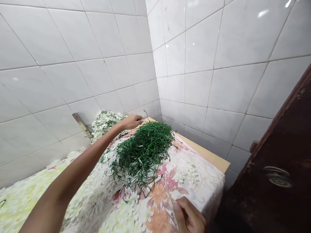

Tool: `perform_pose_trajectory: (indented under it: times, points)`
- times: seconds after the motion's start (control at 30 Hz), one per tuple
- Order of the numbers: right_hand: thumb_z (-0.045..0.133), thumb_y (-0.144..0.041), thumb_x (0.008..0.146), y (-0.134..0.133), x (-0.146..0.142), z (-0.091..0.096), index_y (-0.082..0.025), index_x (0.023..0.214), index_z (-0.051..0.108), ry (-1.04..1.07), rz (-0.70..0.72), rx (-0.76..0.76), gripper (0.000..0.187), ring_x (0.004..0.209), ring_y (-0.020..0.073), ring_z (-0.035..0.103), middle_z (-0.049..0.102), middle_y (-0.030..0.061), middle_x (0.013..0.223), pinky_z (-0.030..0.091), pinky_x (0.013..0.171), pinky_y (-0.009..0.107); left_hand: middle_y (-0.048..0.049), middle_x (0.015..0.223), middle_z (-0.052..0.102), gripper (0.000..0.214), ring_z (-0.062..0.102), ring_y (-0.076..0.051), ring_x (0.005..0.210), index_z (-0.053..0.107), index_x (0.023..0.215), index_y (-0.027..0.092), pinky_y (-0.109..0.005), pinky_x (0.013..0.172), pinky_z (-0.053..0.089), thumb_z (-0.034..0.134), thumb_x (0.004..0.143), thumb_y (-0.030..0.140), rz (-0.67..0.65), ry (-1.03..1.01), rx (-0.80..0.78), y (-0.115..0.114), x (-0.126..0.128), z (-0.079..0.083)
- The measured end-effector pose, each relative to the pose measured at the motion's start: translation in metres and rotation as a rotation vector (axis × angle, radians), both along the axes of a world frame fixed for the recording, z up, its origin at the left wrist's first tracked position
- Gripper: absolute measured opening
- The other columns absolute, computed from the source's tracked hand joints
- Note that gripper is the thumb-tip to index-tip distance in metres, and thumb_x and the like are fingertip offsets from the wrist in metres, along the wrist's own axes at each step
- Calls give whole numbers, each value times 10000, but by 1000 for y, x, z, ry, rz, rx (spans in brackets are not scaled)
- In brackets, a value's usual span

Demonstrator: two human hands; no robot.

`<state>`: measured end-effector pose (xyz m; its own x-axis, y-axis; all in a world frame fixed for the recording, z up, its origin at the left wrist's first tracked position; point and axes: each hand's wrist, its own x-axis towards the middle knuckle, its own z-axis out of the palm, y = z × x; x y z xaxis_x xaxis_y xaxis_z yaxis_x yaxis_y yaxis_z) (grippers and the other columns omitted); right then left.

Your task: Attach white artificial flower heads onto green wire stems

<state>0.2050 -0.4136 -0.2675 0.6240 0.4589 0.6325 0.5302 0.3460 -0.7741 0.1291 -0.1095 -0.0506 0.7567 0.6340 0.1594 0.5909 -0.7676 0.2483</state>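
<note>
My left hand [133,121] reaches across to the far side of a heap of green artificial flower stems [148,142]. Its fingers are pinched together at a thin green stem [145,112] on the heap's far edge. Close to me, at the bottom of the view, my right hand [190,216] is closed, thumb against the curled fingers. A pale thin edge shows beside that thumb, but what it belongs to is unclear. White thread-like stamens [107,181] lie under and left of the green heap.
Loose cream petal pieces [26,200] spread over the left side. White flowers on stems [103,124] are piled by the tiled wall [97,74]. A floral cloth [204,174] covers the table, with a bare board edge [206,150] showing. A dark door [286,181] stands at right.
</note>
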Motion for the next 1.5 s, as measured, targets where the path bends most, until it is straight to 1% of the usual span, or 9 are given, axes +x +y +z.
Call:
perform_pose_trajectory:
  times: [0.17, 0.3, 0.4, 0.57, 0.83, 0.93, 1.2, 1.4, 1.5]
  points:
    - [488, -321, 907, -4, 1, 4, -182, 575, 514, 25, 50, -42, 361, 444, 89, 402, 380, -35, 506, 328, 449, 202, 11, 552, 428, 502, 372, -103, 478, 632, 782, 130, -239, 478, 331, 379, 901, 546, -27, -111, -191, -7, -11, -10]
    - [487, -295, 906, -7, 1, 7, -181, 594, 505, 39, 84, -52, 333, 461, 91, 387, 371, -36, 532, 312, 461, 214, 32, 516, 408, 515, 375, -93, 460, 689, 922, 126, -232, 477, 365, 460, 858, 583, -80, -138, -361, -6, -21, -20]
    - [494, -279, 902, -8, 0, 6, -180, 601, 499, 47, 95, -67, 317, 470, 92, 380, 363, -39, 541, 304, 470, 220, 31, 517, 447, 528, 373, -83, 456, 700, 947, 122, -220, 469, 342, 518, 823, 601, -65, -212, -393, -3, -26, -25]
    - [499, -283, 895, -8, -1, 4, -178, 608, 503, 58, 92, -85, 306, 481, 99, 386, 376, -34, 542, 300, 474, 225, -28, 622, 607, 471, 488, -102, 543, 711, 755, 121, -228, 529, 395, 657, 719, 587, -18, -342, -383, 1, -28, -27]
    - [502, -278, 892, -8, -1, 6, -181, 610, 505, 44, 102, -92, 298, 479, 102, 393, 394, -30, 543, 305, 474, 226, -74, 726, 688, 396, 564, -147, 619, 712, 670, 116, -279, 604, 452, 777, 601, 501, 79, -491, -357, -8, -24, -32]
    - [501, -275, 892, -8, 0, 7, -181, 611, 509, 35, 101, -89, 297, 478, 104, 399, 399, -28, 540, 312, 468, 223, -69, 676, 671, 411, 549, -144, 593, 706, 681, 110, -277, 587, 439, 777, 590, 504, 109, -526, -338, -8, -23, -33]
    - [491, -268, 902, -9, 2, 5, -182, 629, 523, 1, 115, -103, 288, 489, 106, 444, 452, -20, 550, 337, 484, 220, -22, 624, 589, 442, 477, -125, 543, 657, 744, 135, -252, 552, 362, 642, 708, 576, 152, -528, -187, -8, -23, -32]
    - [459, -263, 928, -9, 5, 4, -187, 681, 545, -91, 155, -129, 273, 509, 117, 504, 508, -10, 578, 380, 522, 232, -9, 624, 573, 351, 483, -153, 580, 612, 730, 162, -251, 579, 346, 549, 807, 498, 159, -443, -70, -11, -23, -35]
    - [464, -304, 936, -9, 8, 4, -183, 812, 575, -241, 174, -114, 206, 554, 135, 553, 552, 1, 617, 402, 551, 246, -11, 611, 559, 332, 482, -160, 586, 588, 692, 165, -255, 582, 344, 493, 848, 442, 168, -421, -40, -11, -22, -37]
